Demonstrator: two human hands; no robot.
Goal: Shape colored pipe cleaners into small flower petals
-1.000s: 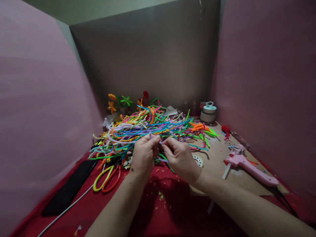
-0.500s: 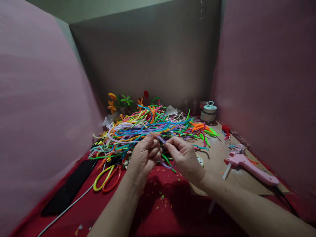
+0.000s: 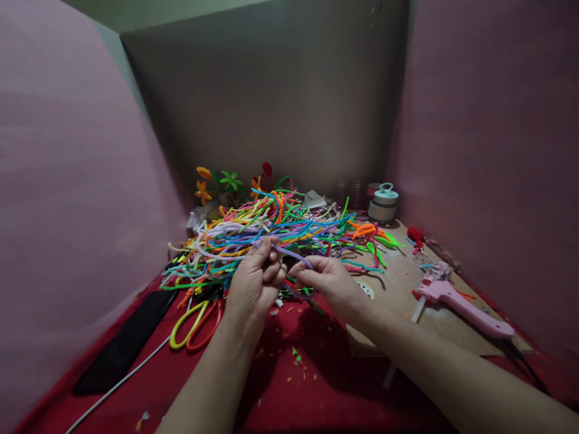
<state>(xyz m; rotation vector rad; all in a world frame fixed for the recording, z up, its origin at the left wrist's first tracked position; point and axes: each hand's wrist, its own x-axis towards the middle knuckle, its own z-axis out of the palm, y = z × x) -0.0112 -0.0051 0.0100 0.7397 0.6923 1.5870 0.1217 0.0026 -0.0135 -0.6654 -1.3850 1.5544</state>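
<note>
My left hand and my right hand meet in front of a big heap of coloured pipe cleaners. Both pinch one lilac pipe cleaner, which arches between the fingertips and loops down under my right hand. The left fingers are closed on its upper end, the right thumb and forefinger on its lower stretch. Both hands hover just above the red cloth.
Yellow and orange scissors lie left of my left wrist. A pink glue gun rests on a brown board at right. Tape rolls and pipe-cleaner flowers stand at the back. Pink panels wall both sides; a black strip lies left.
Both hands have drifted slightly left and lower. The lilac pipe cleaner has been drawn out into a longer arch between them.
</note>
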